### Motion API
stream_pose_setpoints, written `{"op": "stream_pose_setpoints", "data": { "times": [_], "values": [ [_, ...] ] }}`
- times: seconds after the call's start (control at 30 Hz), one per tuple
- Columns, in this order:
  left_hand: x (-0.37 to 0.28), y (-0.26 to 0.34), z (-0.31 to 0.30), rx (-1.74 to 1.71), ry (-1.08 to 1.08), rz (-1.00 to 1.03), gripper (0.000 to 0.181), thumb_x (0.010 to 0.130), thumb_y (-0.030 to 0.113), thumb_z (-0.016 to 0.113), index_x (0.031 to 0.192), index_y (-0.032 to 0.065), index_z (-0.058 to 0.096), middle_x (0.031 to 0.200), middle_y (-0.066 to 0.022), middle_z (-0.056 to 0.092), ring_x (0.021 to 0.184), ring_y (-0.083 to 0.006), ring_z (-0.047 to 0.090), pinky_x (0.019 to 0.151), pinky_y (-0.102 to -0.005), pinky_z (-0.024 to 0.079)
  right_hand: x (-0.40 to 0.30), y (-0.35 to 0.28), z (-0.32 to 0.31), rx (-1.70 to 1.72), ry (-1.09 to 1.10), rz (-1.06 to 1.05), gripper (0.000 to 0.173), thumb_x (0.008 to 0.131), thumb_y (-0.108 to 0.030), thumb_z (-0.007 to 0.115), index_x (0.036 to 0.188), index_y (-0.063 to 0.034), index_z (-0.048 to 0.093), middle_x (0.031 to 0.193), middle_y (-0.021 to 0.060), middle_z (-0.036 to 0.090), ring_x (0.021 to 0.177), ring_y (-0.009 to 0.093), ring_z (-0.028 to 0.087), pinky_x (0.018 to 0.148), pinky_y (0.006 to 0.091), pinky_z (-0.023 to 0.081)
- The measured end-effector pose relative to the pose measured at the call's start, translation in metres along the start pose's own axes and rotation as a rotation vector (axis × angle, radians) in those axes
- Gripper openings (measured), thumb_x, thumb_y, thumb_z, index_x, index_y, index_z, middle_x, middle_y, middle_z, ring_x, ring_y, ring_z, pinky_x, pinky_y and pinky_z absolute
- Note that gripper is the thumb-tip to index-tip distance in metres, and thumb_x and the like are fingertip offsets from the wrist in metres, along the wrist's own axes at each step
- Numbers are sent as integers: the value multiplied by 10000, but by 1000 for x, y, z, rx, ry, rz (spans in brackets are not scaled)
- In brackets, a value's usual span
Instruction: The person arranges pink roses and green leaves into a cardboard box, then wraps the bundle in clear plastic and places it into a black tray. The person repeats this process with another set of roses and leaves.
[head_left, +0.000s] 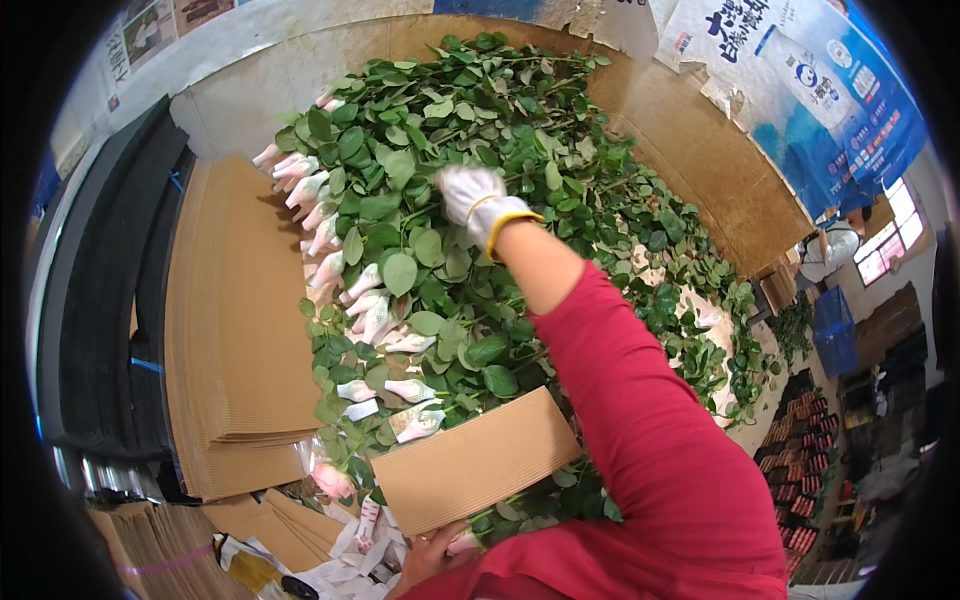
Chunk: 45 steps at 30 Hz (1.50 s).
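My right hand (472, 196), in a white work glove with a yellow cuff, is over a heap of leafy rose stems (450, 277). It is blurred, and its fingertips are hidden against the leaves. White mesh sleeves (367, 319) cover pale pink rose heads along the heap's left side. At the bottom, my bare left hand (431, 553) is at the lower edge of a corrugated cardboard sheet (476, 461), beside a pink rose head (463, 541). Its grip is partly hidden. The sheet lies tilted over stems. An unwrapped pink rose (332, 481) is left of it.
Stacked cardboard sheets (251, 315) stand at left, beside black sheets (105, 285). Lower left are a strapped cardboard bundle (161, 551), a yellow-and-black tool (255, 562) and white paper strips (352, 570). A cardboard wall (697, 157) borders the heap. Another person (831, 246) is at far right.
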<state>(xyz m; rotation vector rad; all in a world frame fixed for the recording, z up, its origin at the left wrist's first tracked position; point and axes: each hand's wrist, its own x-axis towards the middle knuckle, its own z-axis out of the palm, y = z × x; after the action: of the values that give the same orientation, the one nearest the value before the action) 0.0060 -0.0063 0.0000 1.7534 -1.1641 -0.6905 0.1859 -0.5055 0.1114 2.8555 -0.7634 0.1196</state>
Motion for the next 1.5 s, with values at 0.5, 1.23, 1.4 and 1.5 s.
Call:
{"op": "stream_pose_setpoints", "data": {
  "times": [0.5,1.23,1.4,1.5],
  "values": [
    [2,-3,0,2,53,-53,464,741,233,809,1170,109,683,1203,-127,658,1199,-352,519,1020,-461,420,2,15,33,207,-152,153,592,845,-132,649,1395,-98,435,1130,165,694,1056,288,687,856,430,559],
    [8,6,-10,143,-49,-8,547,710,233,835,1203,83,651,1256,-123,618,1205,-332,531,1048,-460,364,-272,45,42,159,-770,-276,268,777,-148,664,1044,-118,680,974,133,702,860,313,704,689,431,564],
    [0,2,-8,168,-29,-20,541,693,214,840,1185,71,666,1242,-130,610,1178,-352,544,1023,-468,396,-239,51,42,243,-1083,-449,164,837,-190,621,944,-91,698,916,109,693,819,268,661,705,407,537],
    [31,2,-7,116,-89,163,556,674,196,852,1182,65,668,1227,-140,607,1162,-360,551,1001,-469,421,-90,179,121,445,-633,-1357,272,958,-258,471,943,-51,648,986,129,659,915,268,633,768,405,522]
  ]
}}
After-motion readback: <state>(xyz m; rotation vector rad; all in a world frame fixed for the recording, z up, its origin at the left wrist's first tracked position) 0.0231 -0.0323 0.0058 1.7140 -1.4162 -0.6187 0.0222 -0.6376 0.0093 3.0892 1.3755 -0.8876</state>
